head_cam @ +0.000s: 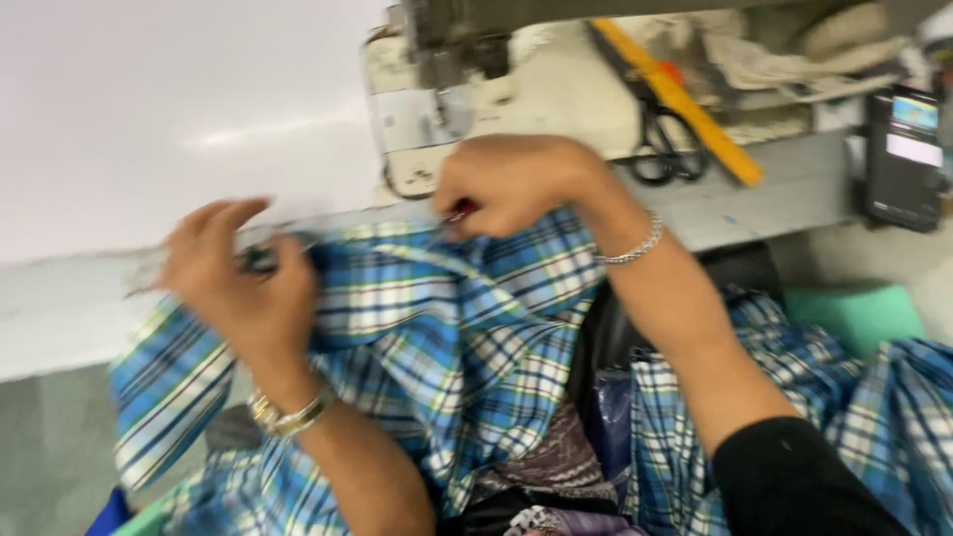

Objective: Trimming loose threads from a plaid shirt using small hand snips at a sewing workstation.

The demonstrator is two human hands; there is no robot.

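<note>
A blue, white and green checked cloth is stretched between both hands in front of a sewing machine. My left hand pinches the cloth's upper edge at the left, with a small dark object held against the fabric. My right hand is closed on the cloth's edge just below the machine's head, and a small red thing shows between its fingers. Each wrist has a metal bracelet. The picture is blurred by motion.
The white machine table spreads to the left. Black scissors and a yellow ruler lie on the machine bed at right, beside a dark control box. More checked cloth is piled at the lower right.
</note>
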